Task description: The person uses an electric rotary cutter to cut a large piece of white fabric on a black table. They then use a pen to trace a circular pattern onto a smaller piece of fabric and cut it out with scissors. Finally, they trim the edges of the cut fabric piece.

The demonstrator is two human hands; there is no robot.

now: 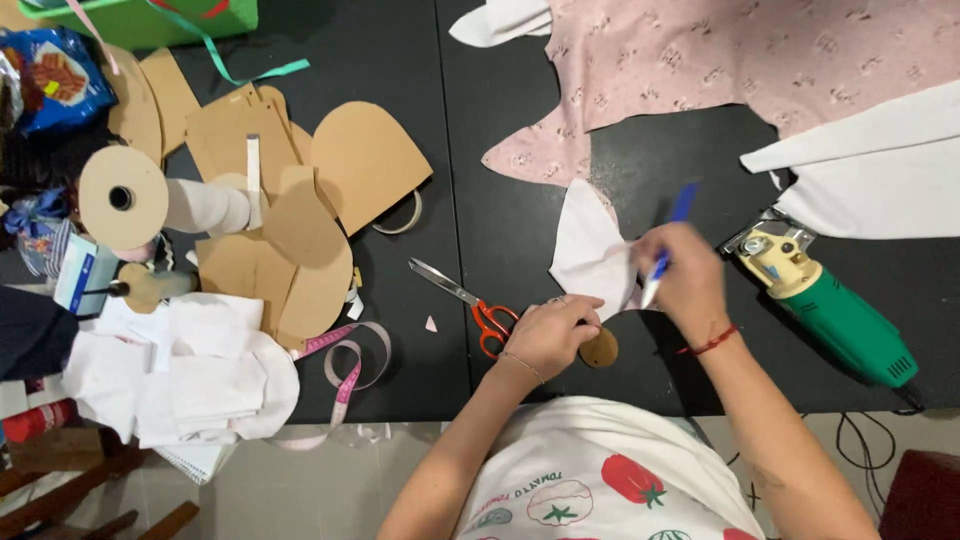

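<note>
My right hand (688, 280) grips a blue pen (668, 245), its tip down at the edge of a small white fabric piece (588, 245) on the black table (500, 150). My left hand (552, 335) presses on a small brown cardboard template (601, 349) at the lower end of that fabric, fingers curled. Red-handled scissors (478, 310) lie just left of my left hand.
A green electric fabric cutter (835, 310) lies to the right. Pink patterned fabric (720, 70) and white fabric (880, 170) cover the back right. Cardboard patterns (300, 190), a thread cone (150, 200), a pink tape measure (345, 375) and white cut pieces (200, 375) crowd the left.
</note>
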